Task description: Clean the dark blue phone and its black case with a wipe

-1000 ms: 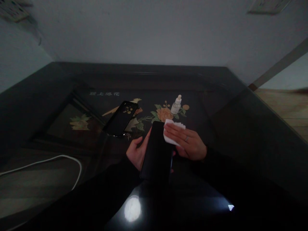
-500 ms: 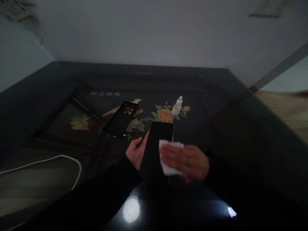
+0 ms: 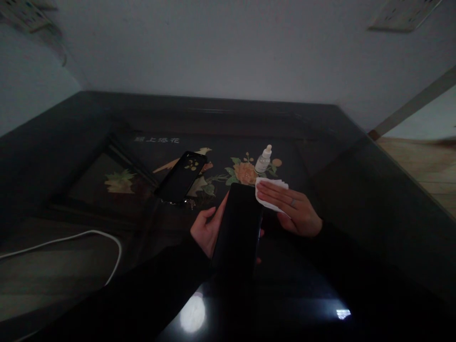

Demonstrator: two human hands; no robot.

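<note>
A black smartphone [image 3: 238,228] with a dark screen lies in my left hand [image 3: 207,230], which grips it from below and the left; fingertips show past its right edge. My right hand [image 3: 297,209], with a ring on one finger, holds a folded white tissue [image 3: 272,190] under its straight fingers at the phone's upper right corner. Just beyond the tissue stands a small white dropper bottle [image 3: 262,161], upright on the table. Left of the phone lies a black phone case [image 3: 181,176] with a beaded strap at its lower end.
The dark glossy table [image 3: 313,156] carries a flower-and-bird picture and reflects bright lights near me. A white cable [image 3: 89,232] curves across the left side. A pale wall rises behind the table, with power strips [image 3: 402,14] at the upper corners.
My right hand has moved the tissue up and right, from the middle of the phone screen to its upper right corner. My left hand and the phone have shifted slightly right.
</note>
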